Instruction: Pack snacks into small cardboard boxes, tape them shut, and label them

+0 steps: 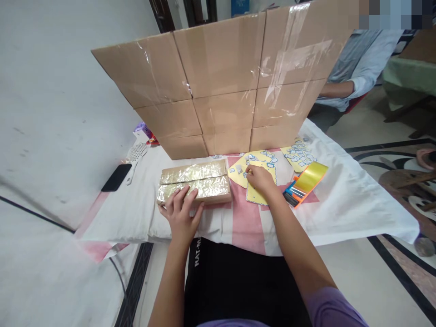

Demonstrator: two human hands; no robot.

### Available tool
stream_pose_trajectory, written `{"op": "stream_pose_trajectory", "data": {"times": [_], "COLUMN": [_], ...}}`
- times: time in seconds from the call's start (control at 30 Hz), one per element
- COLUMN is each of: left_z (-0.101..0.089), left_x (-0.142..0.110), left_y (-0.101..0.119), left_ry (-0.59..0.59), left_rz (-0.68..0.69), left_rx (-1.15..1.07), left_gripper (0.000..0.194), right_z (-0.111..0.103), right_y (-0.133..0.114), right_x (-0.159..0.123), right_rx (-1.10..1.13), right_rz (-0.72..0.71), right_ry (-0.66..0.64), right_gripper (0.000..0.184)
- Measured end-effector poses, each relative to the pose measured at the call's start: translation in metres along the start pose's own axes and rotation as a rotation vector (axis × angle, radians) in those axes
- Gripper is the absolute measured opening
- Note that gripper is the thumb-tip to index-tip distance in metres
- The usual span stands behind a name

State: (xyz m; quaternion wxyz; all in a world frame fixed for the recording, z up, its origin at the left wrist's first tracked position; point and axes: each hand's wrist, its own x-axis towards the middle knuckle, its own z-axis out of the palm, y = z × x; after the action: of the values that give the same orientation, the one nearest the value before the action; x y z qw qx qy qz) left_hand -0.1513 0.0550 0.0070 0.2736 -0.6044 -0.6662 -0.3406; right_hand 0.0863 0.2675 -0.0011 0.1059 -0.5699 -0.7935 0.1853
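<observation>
A flat box wrapped in shiny gold foil point(195, 181) lies on the white and pink cloth point(340, 200). My left hand point(181, 211) rests on the box's near edge with its fingers spread flat on the foil. My right hand point(260, 180) is over a yellow sheet point(256, 193) just right of the box, fingertips pinched on something small that I cannot make out. More yellow sheets with several small blue-edged stickers point(298, 156) lie beyond it.
A tall taped cardboard screen point(221, 81) stands behind the box. A gold tape roll point(311, 176) and an orange cutter point(292, 194) lie right of my hand. A black phone point(116, 177) and a white sieve-like tool point(136, 153) lie left. Another person's sleeve point(361, 68) shows at the back right.
</observation>
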Motion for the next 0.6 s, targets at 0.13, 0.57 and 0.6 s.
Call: {"op": "stream_pose_trajectory", "data": {"times": [0.13, 0.57, 0.6], "left_z": [-0.0001, 0.0015, 0.0015], "left_x": [0.0, -0.0014, -0.0016], "left_y": [-0.0002, -0.0025, -0.0025], "left_ry": [-0.005, -0.051, -0.056], "left_rz": [-0.002, -0.041, -0.046], "left_rx": [-0.003, -0.028, -0.03], "left_gripper": [0.038, 0.041, 0.041], "right_z": [-0.0064, -0.0048, -0.0047], "right_y": [0.0036, 0.001, 0.0008], "right_x": [-0.0027, 0.0024, 0.0027], "right_rx": [0.002, -0.058, -0.062], "right_rz": [0.007, 0.043, 0.045], "right_ry": [-0.028, -0.06, -0.061], "right_gripper": [0.043, 0.033, 0.033]}}
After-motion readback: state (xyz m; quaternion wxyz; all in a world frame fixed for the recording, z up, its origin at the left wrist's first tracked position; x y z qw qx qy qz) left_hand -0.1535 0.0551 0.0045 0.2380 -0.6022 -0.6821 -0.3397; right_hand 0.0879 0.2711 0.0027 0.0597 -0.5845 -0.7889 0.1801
